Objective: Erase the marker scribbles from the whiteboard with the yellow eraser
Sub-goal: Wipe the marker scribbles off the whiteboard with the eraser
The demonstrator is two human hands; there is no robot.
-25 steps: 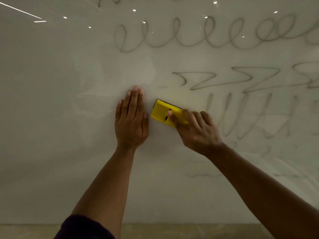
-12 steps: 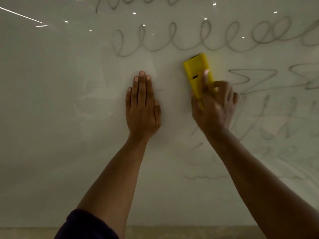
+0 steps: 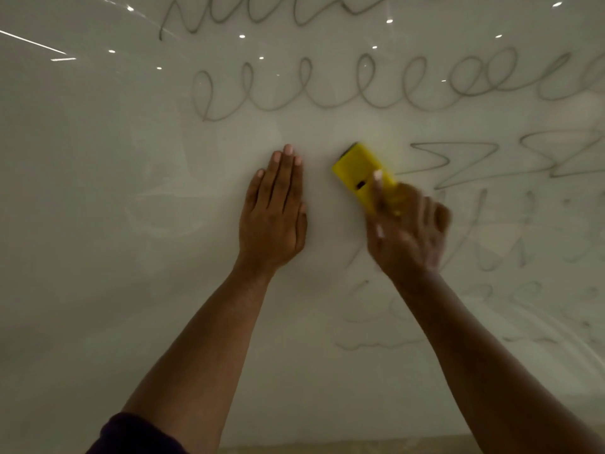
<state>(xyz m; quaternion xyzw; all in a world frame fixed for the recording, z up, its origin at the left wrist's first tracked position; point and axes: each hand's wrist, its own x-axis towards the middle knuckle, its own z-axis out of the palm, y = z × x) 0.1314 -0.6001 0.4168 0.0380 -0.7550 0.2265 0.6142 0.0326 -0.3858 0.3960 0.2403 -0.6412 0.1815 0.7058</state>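
The whiteboard (image 3: 98,224) fills the view. My right hand (image 3: 406,234), blurred by motion, grips the yellow eraser (image 3: 358,170) and holds it against the board, tilted with its top end to the upper left. My left hand (image 3: 275,211) presses flat on the board just left of the eraser, fingers straight and together. Dark marker scribbles remain: a row of loops (image 3: 376,90) above the hands, zigzags (image 3: 465,162) right of the eraser, and fainter smeared lines (image 3: 491,244) lower right.
More scribbles (image 3: 262,14) run along the top edge. The left half of the board carries only faint wipe smears and ceiling-light reflections. A beige strip (image 3: 294,448) shows along the bottom below the board.
The eraser swept from beside my left hand up and right to the zigzag's left end, wiping it off, then came back down left and tilted. My left hand stayed flat.
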